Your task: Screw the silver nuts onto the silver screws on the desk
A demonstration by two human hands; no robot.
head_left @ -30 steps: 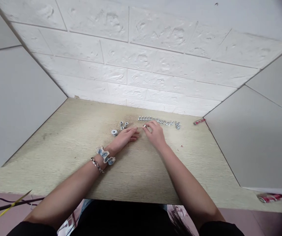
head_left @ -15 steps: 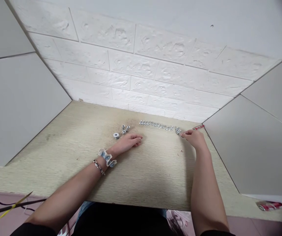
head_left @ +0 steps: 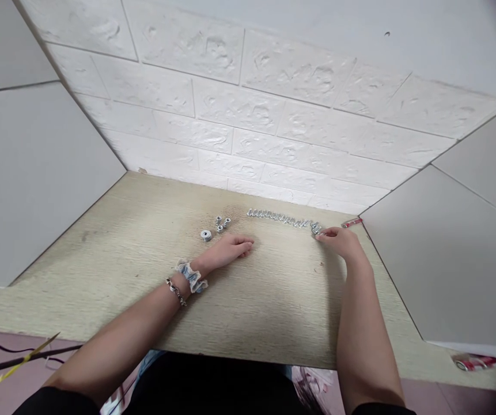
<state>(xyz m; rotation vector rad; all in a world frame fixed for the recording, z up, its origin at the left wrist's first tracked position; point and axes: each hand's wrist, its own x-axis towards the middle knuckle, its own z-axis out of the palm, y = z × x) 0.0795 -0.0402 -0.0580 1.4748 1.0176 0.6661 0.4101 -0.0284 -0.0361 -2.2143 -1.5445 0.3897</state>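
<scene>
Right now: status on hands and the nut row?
Left hand flat on table, holding nothing. Right hand fingertips at right end of nut row; grip unclear. Loose nuts beside left hand.

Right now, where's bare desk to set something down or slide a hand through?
Free: the left part of the desk, from the left panel to the loose nuts, and the strip between the forearms. Crowded: the back edge, with the row of nuts, the right hand at its end and the red item. The left hand rests flat.
</scene>
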